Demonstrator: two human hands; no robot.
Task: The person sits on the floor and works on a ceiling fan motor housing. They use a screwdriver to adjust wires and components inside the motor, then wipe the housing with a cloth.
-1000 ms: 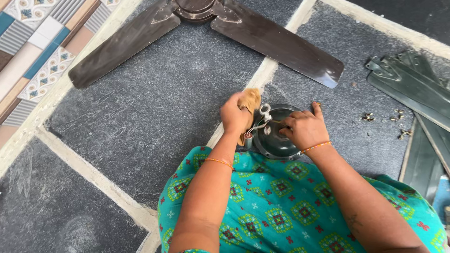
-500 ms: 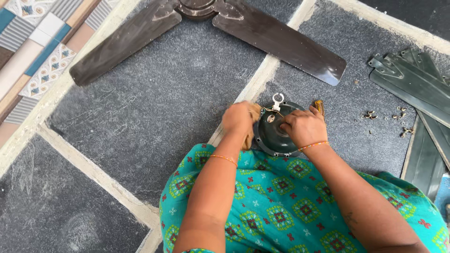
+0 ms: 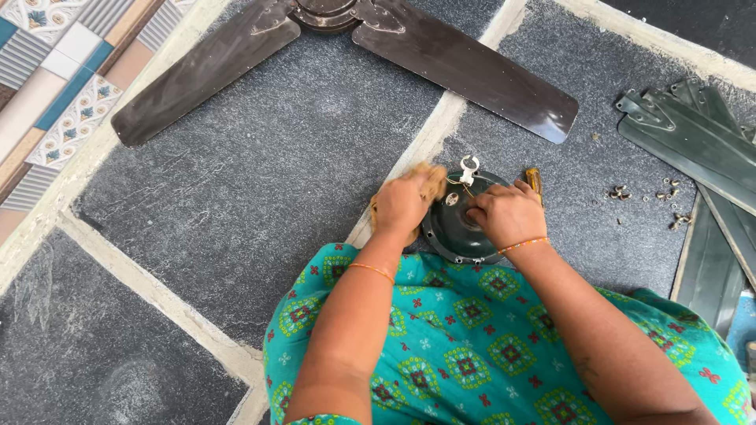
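A round dark fan motor housing [image 3: 454,232] lies on the grey stone floor just in front of my knees. My left hand [image 3: 403,203] is closed around a wooden tool handle [image 3: 430,176] and presses at the housing's left rim. My right hand [image 3: 508,213] rests on top of the housing, fingers curled over its centre. A small white clip with thin wires [image 3: 468,166] sticks up at the housing's far edge. A yellow-handled tool [image 3: 534,180] lies just beyond my right hand.
A brown ceiling fan with two long blades [image 3: 465,67] lies at the top. Several grey-green loose blades [image 3: 693,138] are stacked at the right, with small screws [image 3: 642,194] scattered beside them. Patterned tiles [image 3: 55,86] fill the top left corner.
My left hand with the wooden handle has dropped from above the housing down to its left rim. My right hand stays on the housing.
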